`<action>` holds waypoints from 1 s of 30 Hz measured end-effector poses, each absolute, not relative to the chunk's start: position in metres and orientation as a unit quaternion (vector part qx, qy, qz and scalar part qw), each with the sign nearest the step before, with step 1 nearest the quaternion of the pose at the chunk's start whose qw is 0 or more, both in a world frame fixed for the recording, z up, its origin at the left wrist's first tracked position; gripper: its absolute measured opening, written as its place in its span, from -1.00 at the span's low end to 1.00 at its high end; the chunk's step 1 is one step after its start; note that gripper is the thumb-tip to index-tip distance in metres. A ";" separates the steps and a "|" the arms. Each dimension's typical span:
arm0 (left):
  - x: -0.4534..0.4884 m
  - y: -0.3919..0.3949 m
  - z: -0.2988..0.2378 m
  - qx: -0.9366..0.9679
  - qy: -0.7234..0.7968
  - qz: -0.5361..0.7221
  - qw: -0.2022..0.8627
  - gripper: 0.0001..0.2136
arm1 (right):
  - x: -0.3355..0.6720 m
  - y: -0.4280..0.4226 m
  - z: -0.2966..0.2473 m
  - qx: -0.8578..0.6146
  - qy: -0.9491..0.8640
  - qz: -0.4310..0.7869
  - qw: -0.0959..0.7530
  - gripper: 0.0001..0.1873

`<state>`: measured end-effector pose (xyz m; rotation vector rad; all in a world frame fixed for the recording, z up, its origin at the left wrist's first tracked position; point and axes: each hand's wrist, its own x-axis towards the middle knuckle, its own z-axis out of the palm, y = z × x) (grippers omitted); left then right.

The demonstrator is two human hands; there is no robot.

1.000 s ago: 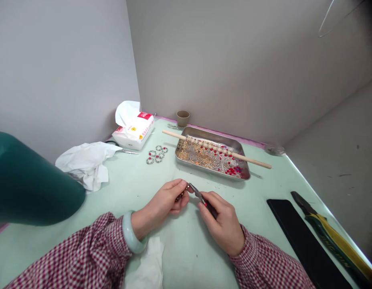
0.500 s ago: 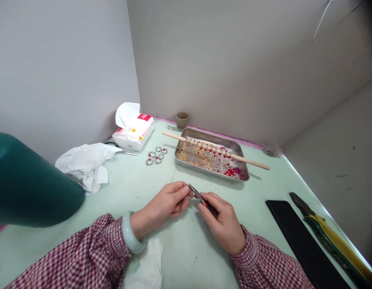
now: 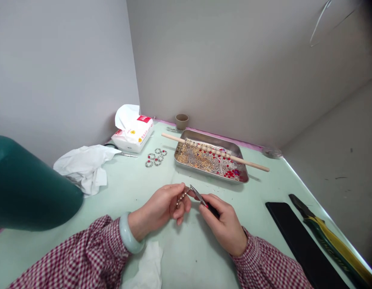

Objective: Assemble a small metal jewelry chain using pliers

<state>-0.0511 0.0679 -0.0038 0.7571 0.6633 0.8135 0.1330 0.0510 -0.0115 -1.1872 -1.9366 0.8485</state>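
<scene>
My left hand (image 3: 164,206), with a pale green bangle (image 3: 130,233) at the wrist, holds a short strand of small metallic beads (image 3: 182,197) in its curled fingers. Part of the strand is hidden by the fingers. My right hand (image 3: 223,224) is closed around the dark handles of slim-nosed pliers (image 3: 199,196). The pliers' tips meet the upper end of the strand, by my left fingertips; whether the jaws grip it I cannot tell. Beyond my left hand, several small beaded rings (image 3: 157,161) with red beads lie on the green table (image 3: 186,261).
A metal tray (image 3: 210,172) of gold, clear and red beads has a wooden rod (image 3: 252,163) across it. A tissue pack (image 3: 133,136), a cup (image 3: 182,121) and crumpled tissue (image 3: 83,164) stand behind; a green cylinder (image 3: 32,188) is left, a black bar (image 3: 303,241) and yellow-green-handled pliers (image 3: 327,237) right.
My left hand has turned and its fingers have loosened, so the strand of beads now shows. The pliers have hardly moved, their tips staying by the left fingertips.
</scene>
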 end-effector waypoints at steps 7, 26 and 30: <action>-0.055 0.070 -0.001 0.322 0.304 0.363 0.819 -0.76 | 0.131 0.050 -0.014 -0.460 -0.751 0.306 0.361 -0.79; -0.046 0.062 0.004 0.433 0.402 0.376 0.714 -0.78 | 0.126 0.046 -0.015 -0.450 -0.761 0.283 0.370 -0.77; -0.046 0.063 0.000 0.481 0.431 0.379 0.662 -0.77 | 0.127 0.046 -0.015 -0.454 -0.767 0.276 0.361 -0.76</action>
